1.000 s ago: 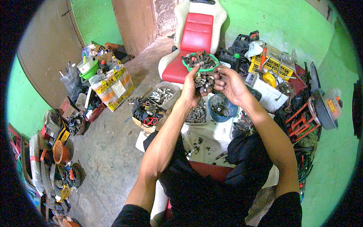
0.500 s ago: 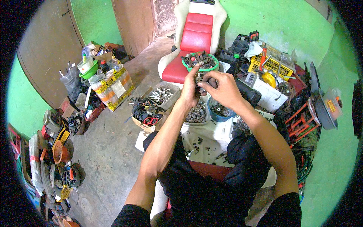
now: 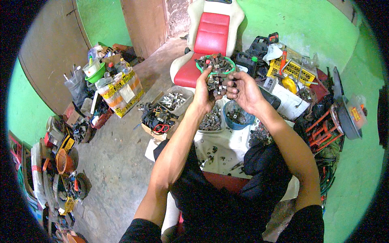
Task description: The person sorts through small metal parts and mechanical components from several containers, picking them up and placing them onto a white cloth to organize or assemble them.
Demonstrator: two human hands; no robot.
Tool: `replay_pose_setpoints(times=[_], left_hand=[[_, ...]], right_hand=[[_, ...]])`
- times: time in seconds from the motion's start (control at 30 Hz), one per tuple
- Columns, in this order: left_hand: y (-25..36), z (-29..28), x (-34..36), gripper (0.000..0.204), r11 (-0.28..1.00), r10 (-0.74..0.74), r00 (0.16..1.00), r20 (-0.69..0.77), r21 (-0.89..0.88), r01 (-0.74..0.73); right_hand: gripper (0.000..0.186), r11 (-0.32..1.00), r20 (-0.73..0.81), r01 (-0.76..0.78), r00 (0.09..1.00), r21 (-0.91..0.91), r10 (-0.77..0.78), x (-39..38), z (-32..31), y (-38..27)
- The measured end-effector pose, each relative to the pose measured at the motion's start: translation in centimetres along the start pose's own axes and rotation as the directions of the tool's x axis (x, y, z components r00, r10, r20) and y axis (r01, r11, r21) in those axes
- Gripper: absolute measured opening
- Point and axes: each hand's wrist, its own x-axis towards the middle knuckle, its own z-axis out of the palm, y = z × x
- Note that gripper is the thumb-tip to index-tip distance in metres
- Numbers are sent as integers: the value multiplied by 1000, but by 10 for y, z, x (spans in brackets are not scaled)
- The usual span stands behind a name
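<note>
I'm holding a handful of small rusty metal parts (image 3: 214,84) up in my left hand (image 3: 204,94), palm cupped, fingers curled around the pile. My right hand (image 3: 242,90) is sitting just beside it, its fingers bunched together at the edge of the pile and touching the parts; I can't tell if they're pinching one piece. Both hands are hovering just in front of a green bowl (image 3: 229,64) full of similar hardware, which is resting on the red seat (image 3: 210,39). Below my hands a blue bucket (image 3: 238,116) and a clear plastic tub (image 3: 212,121) of bolts are standing side by side on a white sheet (image 3: 227,146). Another clear tub (image 3: 174,100) of parts is lying left of them on the floor.
</note>
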Motion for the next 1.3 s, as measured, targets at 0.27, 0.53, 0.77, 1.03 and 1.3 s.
replay_pose_setpoints(times=[0.27, 0.53, 0.77, 1.03, 1.3], left_hand=[[3, -38, 21, 43, 936, -69, 992, -107, 337, 102], [-6, -118, 40, 41, 663, -132, 958, -254, 696, 275], [-17, -136, 55, 42, 654, -125, 923, -364, 670, 352], [-17, -148, 60, 41, 663, -117, 918, -379, 658, 356], [-18, -143, 52, 37, 596, -46, 894, -445, 706, 382]], right_hand=[[9, 946, -268, -318, 918, -56, 293, 37, -40, 30], [14, 654, -383, -563, 825, -504, 415, 87, -77, 122], [35, 660, -448, -434, 879, -613, 162, 139, -184, 246], [38, 85, -91, -85, 994, -993, -67, 123, -158, 231], [37, -538, 255, 326, 945, -778, 204, 89, -144, 293]])
